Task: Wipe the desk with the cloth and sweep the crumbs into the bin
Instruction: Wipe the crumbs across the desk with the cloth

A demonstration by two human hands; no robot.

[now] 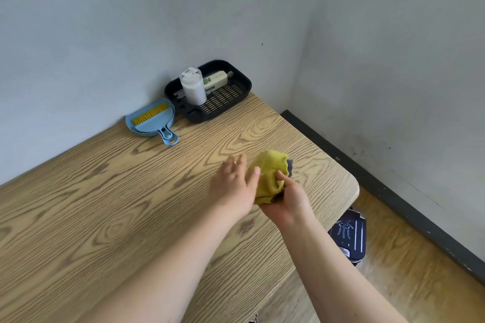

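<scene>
Two bare forearms reach forward from the bottom of the head view over a wood-grain desk (pixel 105 191). The right hand (pixel 284 198) grips a bunched yellow cloth (pixel 267 176), thumb pressed into it, near the desk's right edge. The left hand (pixel 235 182) sits just left of the cloth, fingers spread, fingertips touching its side. A dark bin (pixel 350 235) stands on the floor below that right edge. A blue dustpan (pixel 151 120) with a brush lies well apart, by the wall.
</scene>
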